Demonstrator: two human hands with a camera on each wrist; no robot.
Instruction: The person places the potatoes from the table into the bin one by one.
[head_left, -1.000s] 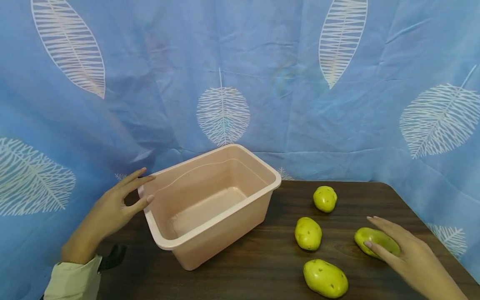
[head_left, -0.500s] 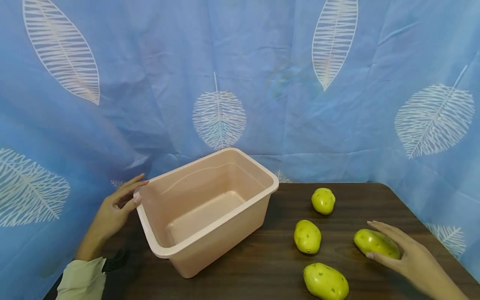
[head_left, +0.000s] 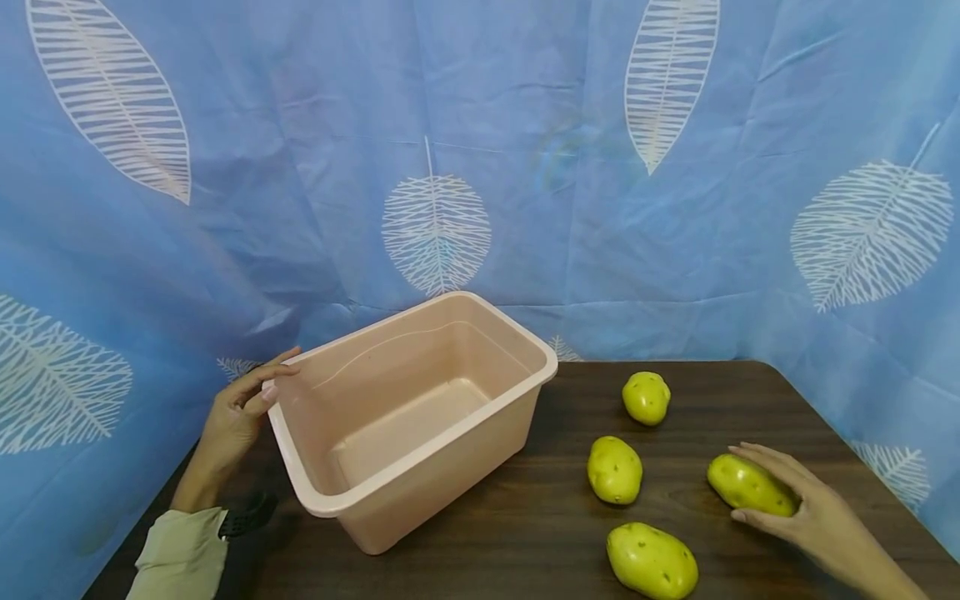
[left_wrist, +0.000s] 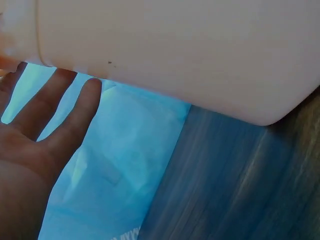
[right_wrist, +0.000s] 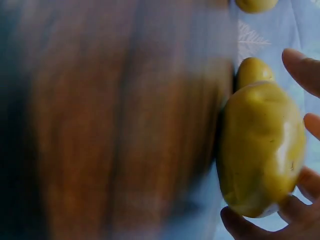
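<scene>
In the head view a pale pink plastic bin [head_left: 427,475] stands on the table at centre left. My left hand [head_left: 232,421] holds its back left corner, the thumb at the rim and two fingers across it. Other fingers [left_wrist: 75,120] reach along the outer wall in the left wrist view. My right hand [head_left: 817,508] is spread around a yellow-green potato [head_left: 750,485] on the table. The right wrist view shows the thumb close against one end of that potato [right_wrist: 262,150], with the upper fingers apart from it.
Three more potatoes lie between the bin and my right hand: one far back [head_left: 647,398], a middle one [head_left: 615,471] and a near one [head_left: 652,561]. Behind the dark wooden table [head_left: 525,533] hangs a blue leaf-patterned cloth [head_left: 525,167].
My left thumb and fingers have drawn back from over the bin onto its corner rim. My right hand has lowered around the potato, its thumb moving to the near side. The potatoes look unmoved.
</scene>
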